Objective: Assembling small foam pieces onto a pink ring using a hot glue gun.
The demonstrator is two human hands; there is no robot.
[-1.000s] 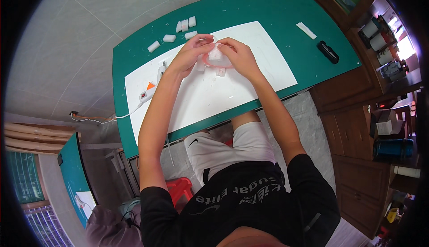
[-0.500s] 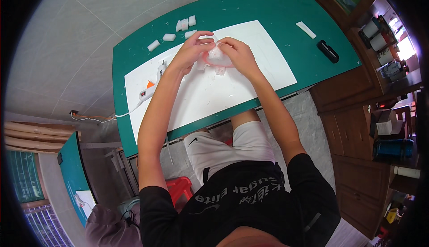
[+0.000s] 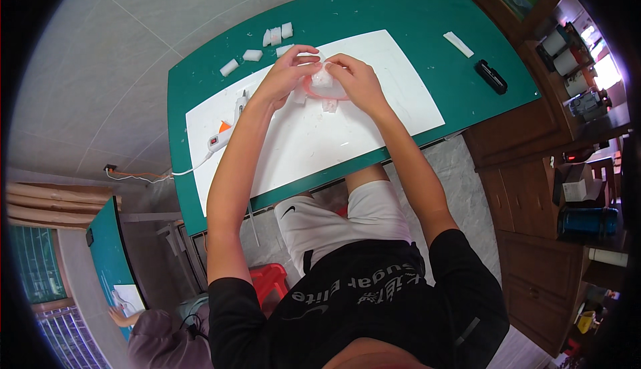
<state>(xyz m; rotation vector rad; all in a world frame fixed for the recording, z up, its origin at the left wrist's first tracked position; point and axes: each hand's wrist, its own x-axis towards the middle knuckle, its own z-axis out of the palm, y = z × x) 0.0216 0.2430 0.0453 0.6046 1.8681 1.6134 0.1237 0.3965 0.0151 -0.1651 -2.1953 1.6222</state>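
Both my hands meet over the far part of a large white sheet (image 3: 374, 118) on a green table (image 3: 414, 15). My left hand (image 3: 284, 75) and my right hand (image 3: 354, 78) pinch a small white foam block (image 3: 322, 79) between their fingertips. Under the block lies a pink ring-shaped piece (image 3: 332, 92), partly hidden by my right hand. Another small white piece (image 3: 330, 106) lies on the sheet just below it.
A white glue gun (image 3: 230, 122) with an orange trigger and a cord lies on the sheet's left part. Several white foam blocks (image 3: 270, 38) sit at the table's far left. A white strip (image 3: 458, 44) and a black object (image 3: 491, 76) lie at the right. Wooden cabinets stand to the right.
My hands have stayed over the same spot. The fingers have shifted a little around the white block.
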